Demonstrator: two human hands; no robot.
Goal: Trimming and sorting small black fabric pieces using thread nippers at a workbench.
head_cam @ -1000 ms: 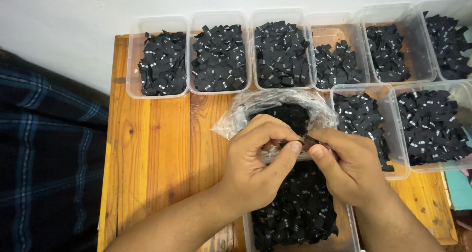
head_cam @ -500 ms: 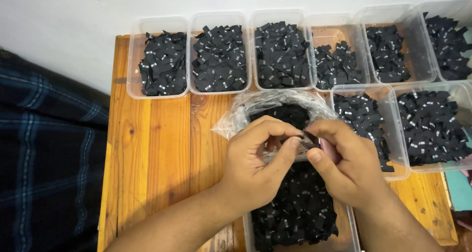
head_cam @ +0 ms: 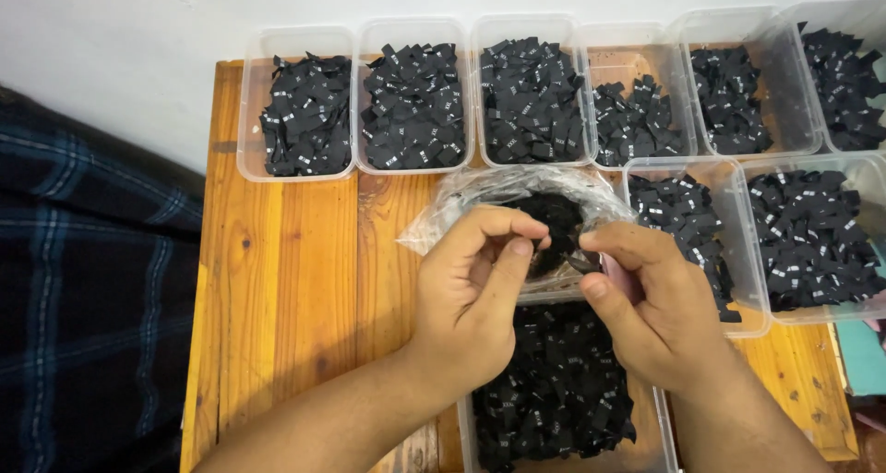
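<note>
Both hands meet at centre frame: left hand (head_cam: 471, 293) and right hand (head_cam: 651, 302) pinch together on a small black label (head_cam: 561, 251), over the open plastic bag (head_cam: 461, 201). A loose pinch could drop it into the tub (head_cam: 660, 418) below.

Tubs (head_cam: 413, 95) line the table (head_cam: 295, 270) behind the bag (head_cam: 517, 191).

clear tubs (head_cam: 295, 39), back row | small black labels (head_cam: 413, 104) inside | plastic bag (head_cam: 452, 210), centre
</note>
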